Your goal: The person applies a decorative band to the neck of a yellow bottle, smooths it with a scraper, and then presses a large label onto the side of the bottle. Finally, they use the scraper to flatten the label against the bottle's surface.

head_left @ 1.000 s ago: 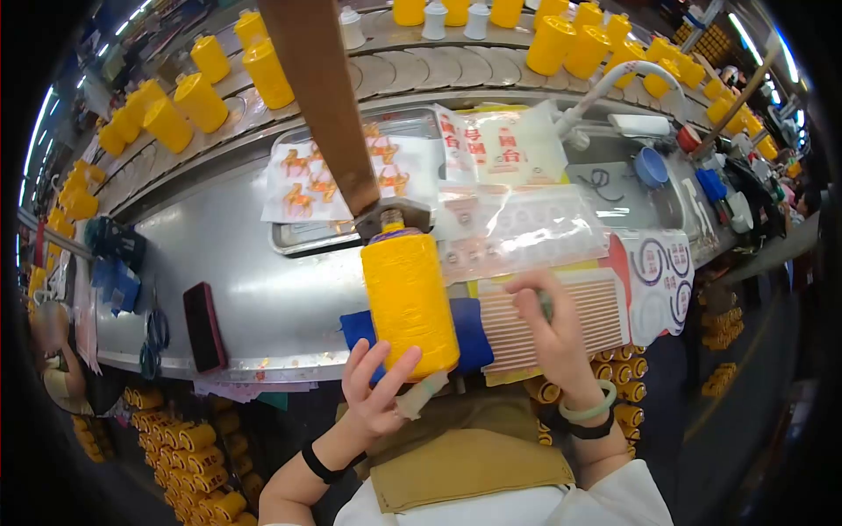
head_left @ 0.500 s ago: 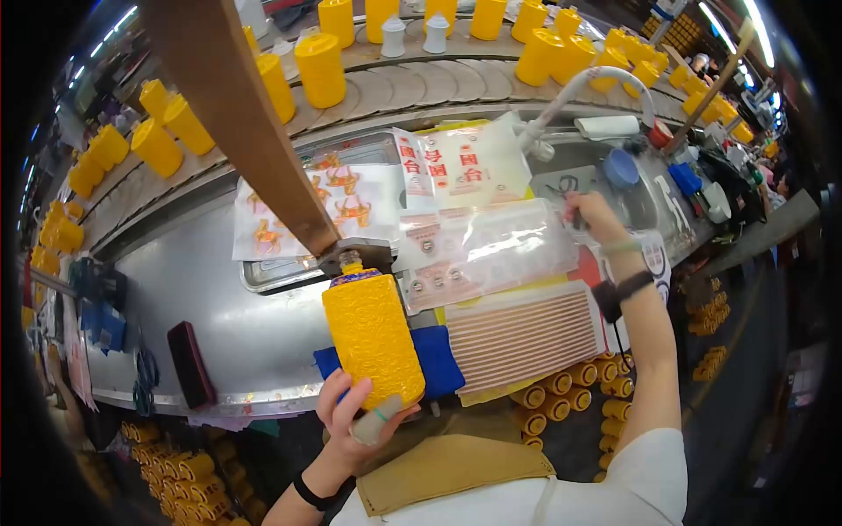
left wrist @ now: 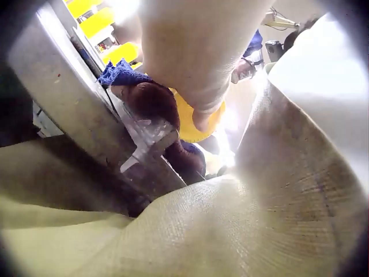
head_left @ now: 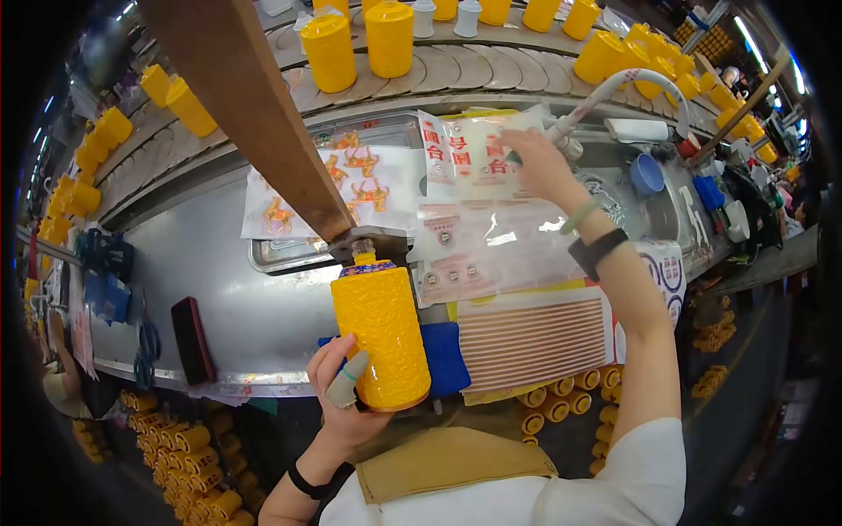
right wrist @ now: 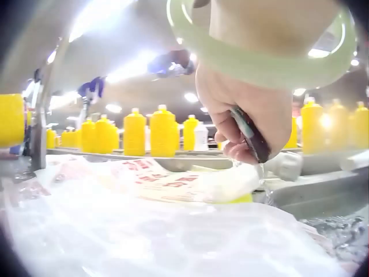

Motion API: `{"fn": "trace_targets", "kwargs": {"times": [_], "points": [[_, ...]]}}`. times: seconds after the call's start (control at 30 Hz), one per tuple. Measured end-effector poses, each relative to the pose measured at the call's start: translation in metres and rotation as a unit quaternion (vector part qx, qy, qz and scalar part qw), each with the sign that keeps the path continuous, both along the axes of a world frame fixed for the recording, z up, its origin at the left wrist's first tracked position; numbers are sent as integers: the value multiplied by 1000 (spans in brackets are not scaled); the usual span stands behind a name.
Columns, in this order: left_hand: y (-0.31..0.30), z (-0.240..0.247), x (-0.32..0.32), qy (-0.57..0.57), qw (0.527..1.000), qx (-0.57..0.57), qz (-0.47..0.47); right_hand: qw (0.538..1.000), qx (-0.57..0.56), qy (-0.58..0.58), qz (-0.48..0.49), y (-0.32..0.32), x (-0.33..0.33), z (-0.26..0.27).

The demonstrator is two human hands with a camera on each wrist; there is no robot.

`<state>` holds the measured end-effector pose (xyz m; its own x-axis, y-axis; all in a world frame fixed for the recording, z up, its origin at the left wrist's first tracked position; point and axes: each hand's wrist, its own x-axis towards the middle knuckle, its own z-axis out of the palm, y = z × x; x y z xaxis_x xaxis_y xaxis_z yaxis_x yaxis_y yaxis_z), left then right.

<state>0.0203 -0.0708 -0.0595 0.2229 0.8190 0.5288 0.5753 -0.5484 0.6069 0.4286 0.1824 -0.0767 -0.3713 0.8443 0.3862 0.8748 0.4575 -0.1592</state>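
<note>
My left hand point(head_left: 338, 386) supports a textured yellow bottle point(head_left: 381, 337) low on its left side, thumb and fingers around the base. Pale finger cots cover part of that hand. The bottle's neck meets a dark bracket point(head_left: 386, 244) at the end of a wooden beam. Part of the bottle point(left wrist: 199, 124) shows beyond the hand in the left wrist view. My right hand point(head_left: 545, 171) is over plastic-looking sheets with red characters point(head_left: 458, 171). It grips a small flat dark piece with a green edge point(right wrist: 251, 135), and water drips beneath it.
A blue cloth point(head_left: 445, 358) lies beside the bottle, then a brown-striped sheet point(head_left: 535, 329) and clear printed film point(head_left: 491, 250). Orange animal transfers point(head_left: 279, 217) lie at the back left. Rippling water fills the sink point(head_left: 605, 197). A phone point(head_left: 191, 337) lies left; yellow bottles point(head_left: 390, 39) line the conveyor.
My right hand went from above the striped sheet to the sink, then leftward over the red-lettered sheets. My left fingers shifted from the bottle's front to its left side. The sink water now ripples.
</note>
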Motion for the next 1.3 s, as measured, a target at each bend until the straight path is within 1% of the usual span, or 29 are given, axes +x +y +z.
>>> {"fn": "trace_targets", "kwargs": {"times": [0.03,0.1,0.13,0.23,0.27,0.33,0.37,0.4,0.43,0.47,0.53,0.57,0.63,0.77,0.83,0.87,0.93,0.97,1.03,1.07,1.1,1.13,1.17,1.2,1.23,1.27,1.3], "points": [[0,1,-1,4,1000,-1,-2,1000,0,1,2,0,-2,0],[1,3,-3,10,1000,-3,-3,993,-66,-102,-4,-1,-9,-1],[1,3,-4,12,1000,-6,-7,993,-66,-101,-4,-5,-10,-2],[2,1,-2,10,1000,1,-4,981,-15,-167,-95,-21,7,-12],[2,0,-2,7,1000,0,-8,980,-17,-170,-98,-25,16,-13],[4,1,-4,12,1000,-3,-8,979,-36,-148,-138,-33,25,-8],[5,1,-4,12,1000,-3,-9,978,-36,-149,-139,-34,27,-6],[6,0,-4,4,1000,2,-14,968,-64,-56,-236,-35,26,1],[6,0,-4,-3,1000,5,-18,939,-93,39,-328,-34,25,4],[7,-1,-4,0,1000,1,-14,940,-98,40,-324,-29,29,2],[4,-4,-4,-29,999,-7,-13,860,-219,69,-455,-13,42,-11],[4,-7,-3,-47,999,-8,-6,863,-227,72,-445,-8,50,-24],[2,-2,-4,-49,999,-19,5,865,-168,218,-419,1,71,-52],[5,3,-7,-55,998,-41,-8,862,-150,237,-422,-5,80,-42],[0,-3,-9,-79,995,-49,-22,873,-103,168,-447,-12,73,-19],[1,-2,-11,-80,996,-47,-19,874,-101,169,-444,-16,66,-6],[0,-1,-14,-96,990,-95,-37,919,24,146,-364,-40,28,25],[-1,-4,-16,-95,990,-95,-35,920,23,147,-362,-50,10,41],[-4,-12,-19,-133,966,-218,-47,962,95,151,-205,-70,-25,70],[-3,-5,-14,-133,965,-219,-49,962,94,149,-207,-81,-41,82],[-1,9,-6,-67,987,-148,-8,972,78,156,-156,-92,-58,93],[0,16,-1,1,997,-75,33,979,62,163,-105,-101,-75,102],[0,15,-1,-1,997,-75,31,982,61,163,-73,-110,-91,109],[0,13,-3,-31,996,-83,-7,984,61,163,-42,-119,-106,116],[0,11,-5,-62,993,-91,-44,986,31,158,-50,-129,-119,122],[1,10,-10,-62,993,-92,-46,986,31,158,-51,-137,-128,127],[3,9,-16,-91,984,-139,-69,986,16,163,-23,-144,-135,129]]}}
